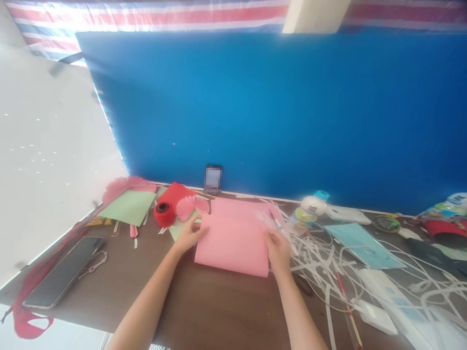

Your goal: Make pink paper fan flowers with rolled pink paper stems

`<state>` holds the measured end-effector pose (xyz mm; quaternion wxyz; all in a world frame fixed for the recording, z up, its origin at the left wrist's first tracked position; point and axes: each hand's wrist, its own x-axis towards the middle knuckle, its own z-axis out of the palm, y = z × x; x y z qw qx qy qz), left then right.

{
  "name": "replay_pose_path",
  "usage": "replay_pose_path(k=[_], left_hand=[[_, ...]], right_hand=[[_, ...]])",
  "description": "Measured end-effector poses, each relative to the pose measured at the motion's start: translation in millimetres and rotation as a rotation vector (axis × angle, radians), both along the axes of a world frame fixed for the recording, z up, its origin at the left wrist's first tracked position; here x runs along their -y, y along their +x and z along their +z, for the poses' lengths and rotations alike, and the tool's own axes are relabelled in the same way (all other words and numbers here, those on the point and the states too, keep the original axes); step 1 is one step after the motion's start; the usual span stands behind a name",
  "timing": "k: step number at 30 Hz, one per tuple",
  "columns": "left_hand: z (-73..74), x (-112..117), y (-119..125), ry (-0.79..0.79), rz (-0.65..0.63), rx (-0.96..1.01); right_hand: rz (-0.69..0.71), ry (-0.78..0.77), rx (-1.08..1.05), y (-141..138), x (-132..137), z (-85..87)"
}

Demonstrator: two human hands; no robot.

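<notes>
A pink sheet of paper (233, 238) lies folded on the brown table (204, 301) in front of me. My left hand (189, 233) rests on its left edge, fingers bent against the paper. My right hand (278, 250) presses on the right edge with fingers curled over it. A pen or thin tool (276, 222) lies just beyond my right hand.
A red thread spool (164, 213), pink paper fans (192, 206), green paper (128, 206) and a phone (63, 277) lie to the left. White paper strips (328, 257), a glue bottle (310, 206) and a light blue sheet (361, 245) crowd the right. A blue board (277, 112) stands behind.
</notes>
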<state>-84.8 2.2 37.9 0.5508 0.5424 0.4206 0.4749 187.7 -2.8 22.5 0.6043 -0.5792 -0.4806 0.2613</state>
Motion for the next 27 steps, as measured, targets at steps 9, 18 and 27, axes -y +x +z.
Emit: replay_pose_path(k=[9, 18, 27], left_hand=[[-11.1, -10.2, 2.0, 0.146, 0.265, -0.074], [-14.6, -10.7, 1.3, 0.157, 0.299, -0.094], [-12.6, -10.0, 0.8, 0.168, 0.304, -0.138]], right_hand=[[-0.025, 0.001, 0.051, -8.1, 3.6, 7.6], [-0.052, -0.006, 0.065, -10.3, 4.2, 9.5], [-0.046, -0.011, 0.047, -9.7, 4.0, 7.8]])
